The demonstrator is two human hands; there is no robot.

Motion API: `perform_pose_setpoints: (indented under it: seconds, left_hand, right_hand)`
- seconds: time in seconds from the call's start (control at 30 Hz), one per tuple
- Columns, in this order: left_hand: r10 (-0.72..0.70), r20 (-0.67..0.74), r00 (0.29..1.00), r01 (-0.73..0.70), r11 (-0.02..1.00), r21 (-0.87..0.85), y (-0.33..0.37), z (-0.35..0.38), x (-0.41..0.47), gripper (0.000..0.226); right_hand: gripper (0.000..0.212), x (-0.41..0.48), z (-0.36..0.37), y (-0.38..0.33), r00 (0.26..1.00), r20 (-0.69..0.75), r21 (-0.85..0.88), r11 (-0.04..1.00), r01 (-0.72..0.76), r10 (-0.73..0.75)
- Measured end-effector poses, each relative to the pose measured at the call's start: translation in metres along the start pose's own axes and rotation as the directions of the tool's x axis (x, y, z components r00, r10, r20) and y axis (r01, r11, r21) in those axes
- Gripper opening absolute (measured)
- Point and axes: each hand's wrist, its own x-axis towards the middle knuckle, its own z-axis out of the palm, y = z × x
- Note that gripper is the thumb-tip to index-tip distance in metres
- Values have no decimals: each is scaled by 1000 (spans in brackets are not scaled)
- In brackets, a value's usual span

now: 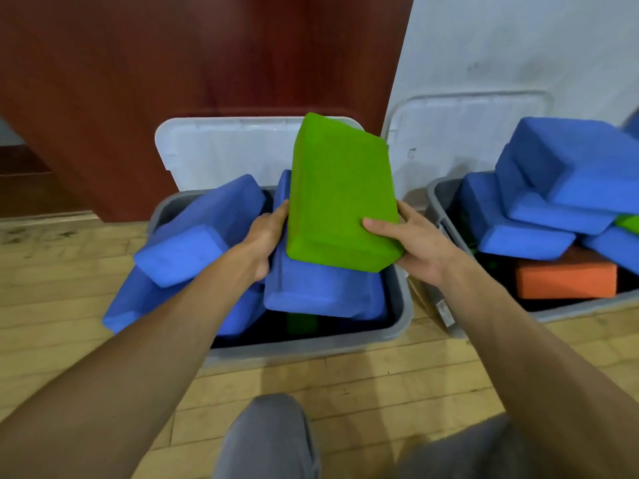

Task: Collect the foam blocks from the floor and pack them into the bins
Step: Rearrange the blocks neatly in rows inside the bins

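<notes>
A green foam block (340, 195) is held tilted above the left grey bin (403, 316). My left hand (264, 240) grips its left side and my right hand (411, 242) grips its lower right corner, thumb on the top face. Several blue foam blocks (321, 292) lie piled in that bin, some sticking out over its left rim. Another green block shows dimly at the bin's bottom. The right grey bin (432, 191) holds several blue blocks (567, 167) heaped above its rim and an orange block (565, 280).
Two translucent lids (221, 150) lean upright behind the bins against a dark red-brown panel and a white wall. The floor is light wood planks. My knees in grey trousers (273, 440) are at the bottom of the view.
</notes>
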Motion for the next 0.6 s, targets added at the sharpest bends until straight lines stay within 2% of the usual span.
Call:
perform_pose_setpoints:
  seconds: [0.07,0.13,0.2,0.27,0.37,0.5,0.53,0.6]
  left_hand:
    - [9,20,1000,-9,1000,-6,5,-1,3,71]
    - [43,39,998,-42,998,-39,11,2,6,63]
    - [82,75,994,-77,995,-69,14,9,12,52]
    - [118,61,991,-113,990,-83,15,19,20,47]
    - [128,25,992,-125,988,-88,26,43,16,45]
    - [224,80,971,-221,974,-46,57,93,17,17]
    - [218,79,973,-213,975,-59,64,105,16,28]
    - [142,176,974,-116,982,-148,69,122,17,44]
  right_hand:
    - [86,-6,-10,2,998,45,2,999,-51,51]
    - [95,-10,-20,5,990,128,73,995,-62,52]
    - [93,-14,-28,6,985,172,129,991,-40,17]
    - [92,-19,-33,1,984,177,114,993,-24,3]
    - [82,-25,-46,-12,990,144,59,998,-4,-4]
    - [65,-35,-72,-22,998,25,45,997,63,-64]
    - [63,-37,-79,-24,996,-8,32,995,93,-93]
    - [60,-39,-90,-29,987,-91,13,991,133,-132]
